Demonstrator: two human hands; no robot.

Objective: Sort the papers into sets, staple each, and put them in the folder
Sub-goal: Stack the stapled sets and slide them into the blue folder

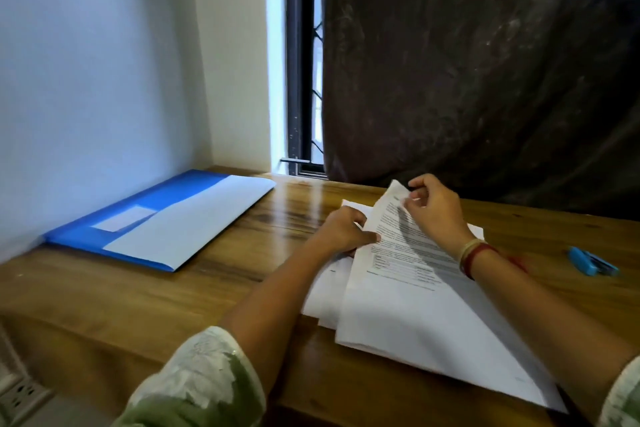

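The stack of papers (408, 319) lies on the wooden table (214, 291), a little fanned, with its near corner over the table edge. On top of the stack a printed sheet (398, 250) is lifted at its far end. The right hand (434, 210) pinches the far top corner of this sheet between thumb and fingertips, and the other fingers are curled. There are bangles (472, 255) on its wrist. The left hand (346, 231) is at the left edge of the same sheet: its thumb lies on top of the printed side and its curled fingers go under the sheet, so it grips the edge. To the left of the stack, well apart, the blue folder (145, 205) lies flat against the wall (97, 80), and a white sheet (194, 225) covers its nearer half. To the right of the stack, the blue stapler (593, 261) lies on the table, not touched by any hand. Behind the stack hangs a dark curtain (485, 63), and beside it is a window frame (303, 80).
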